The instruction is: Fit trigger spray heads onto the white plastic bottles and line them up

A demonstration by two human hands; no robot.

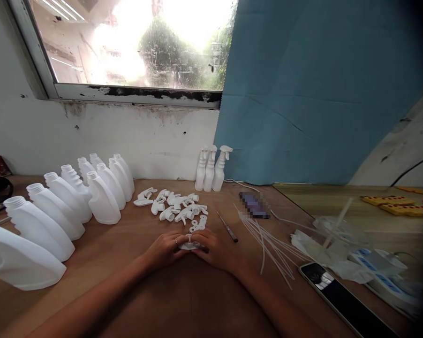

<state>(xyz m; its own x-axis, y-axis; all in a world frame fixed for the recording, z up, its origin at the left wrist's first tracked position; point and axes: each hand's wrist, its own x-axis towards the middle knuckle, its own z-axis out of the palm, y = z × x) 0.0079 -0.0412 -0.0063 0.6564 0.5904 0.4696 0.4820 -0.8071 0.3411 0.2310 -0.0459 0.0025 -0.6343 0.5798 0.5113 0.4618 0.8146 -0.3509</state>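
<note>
From where I stand, the person's two bare hands meet over the near side of the brown wooden bench [106, 249], around the middle of its width. The left hand [167, 249], with a ring on one finger, and the right hand [211, 249] are bent nearly closed, fingertips pinching from either side a small whitish plastic piece [188, 245]; the fingers cover much of it, so I cannot make out its full shape. Just beyond the hands lie a few flat white plastic rings [199, 227], and behind those a loose scatter of white plastic trigger spray heads [168, 214]. Toward the left edge, open-necked white plastic bottles with curved sides [104, 206] stand upright in two slanting rows. Three white spray bottles with trigger tops [208, 178] stand close together by the back edge, against the wall. Right of the rings, a slim pointed tool with a dark handle end [230, 231] lies near a fanned bundle of thin whitish plastic tubes [249, 220]. A long black-screened phone [338, 293] lies toward the near right corner.
</note>
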